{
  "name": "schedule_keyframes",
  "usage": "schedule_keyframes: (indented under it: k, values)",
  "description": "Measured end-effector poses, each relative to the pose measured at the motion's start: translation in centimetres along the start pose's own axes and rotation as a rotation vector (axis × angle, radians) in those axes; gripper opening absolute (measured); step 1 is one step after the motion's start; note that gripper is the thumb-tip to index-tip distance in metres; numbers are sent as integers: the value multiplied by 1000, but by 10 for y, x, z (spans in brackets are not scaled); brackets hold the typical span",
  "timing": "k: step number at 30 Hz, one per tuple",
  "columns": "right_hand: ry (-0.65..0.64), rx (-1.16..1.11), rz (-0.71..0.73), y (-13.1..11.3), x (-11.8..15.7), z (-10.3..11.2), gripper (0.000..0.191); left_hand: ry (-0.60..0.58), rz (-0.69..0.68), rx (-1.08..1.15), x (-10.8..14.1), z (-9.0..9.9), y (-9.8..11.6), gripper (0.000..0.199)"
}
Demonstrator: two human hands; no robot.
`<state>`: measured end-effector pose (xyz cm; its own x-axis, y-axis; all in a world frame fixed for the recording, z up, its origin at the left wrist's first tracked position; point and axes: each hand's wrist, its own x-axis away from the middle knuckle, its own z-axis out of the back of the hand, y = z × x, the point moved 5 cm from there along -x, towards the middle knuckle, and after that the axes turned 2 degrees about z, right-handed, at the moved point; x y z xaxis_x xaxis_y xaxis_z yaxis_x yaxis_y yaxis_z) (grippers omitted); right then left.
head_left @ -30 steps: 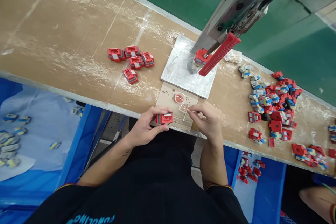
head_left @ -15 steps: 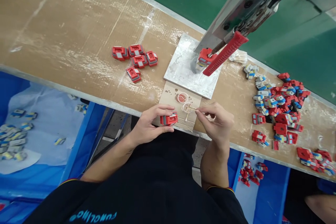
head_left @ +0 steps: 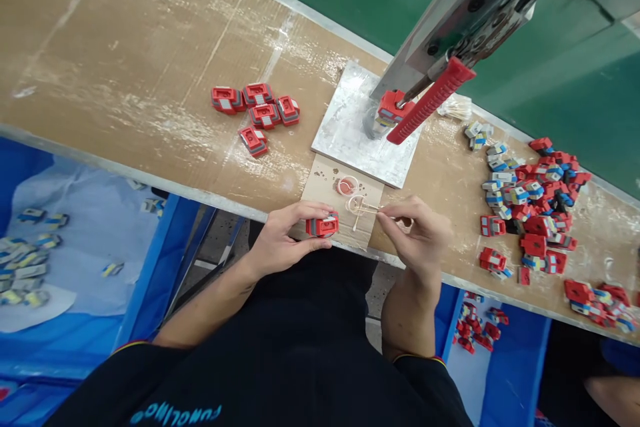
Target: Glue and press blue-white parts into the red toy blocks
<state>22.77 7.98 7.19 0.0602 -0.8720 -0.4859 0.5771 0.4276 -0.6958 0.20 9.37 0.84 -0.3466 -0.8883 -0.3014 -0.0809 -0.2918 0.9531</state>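
Observation:
Between thumb and fingers, my left hand (head_left: 280,237) grips a red and grey toy vehicle part (head_left: 323,224), its hollow side facing up. My right hand (head_left: 417,230) pinches a thin stick (head_left: 370,207) that looks like a cotton swab. The stick's far end is over a small clear cup (head_left: 355,205). Beside it, another small cup (head_left: 347,186) contains something reddish. Both cups stand on a piece of cardboard (head_left: 320,181), where a loose cotton swab (head_left: 355,222) also lies.
A hand press with a red handle (head_left: 431,101) holds a red toy part (head_left: 393,107) above a metal plate (head_left: 350,120). Several red parts (head_left: 264,116) lie left, and a mixed pile (head_left: 540,190) lies right. Blue bins (head_left: 150,267) with parts sit below the bench edge.
My right hand has shifted slightly to the right with the stick. My left hand and the toy part have stayed nearly still.

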Motion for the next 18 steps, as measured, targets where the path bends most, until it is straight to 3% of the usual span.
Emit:
schedule_keyframes:
  k: [2,4,11,18]
  values:
    - [127,-85,10,-11,1,7,15,-8,-18,-9,-2,-2,3,35]
    - [158,-169,64,-23,1,6,15,-16,-36,-15,-4,-4,6,35]
    - [16,-284,119,-40,-2,-17,18,-28,-78,-9,-7,-6,12,40]
    - [-21,-282,126,-41,-1,-19,18,-28,-84,1,-6,-4,12,41]
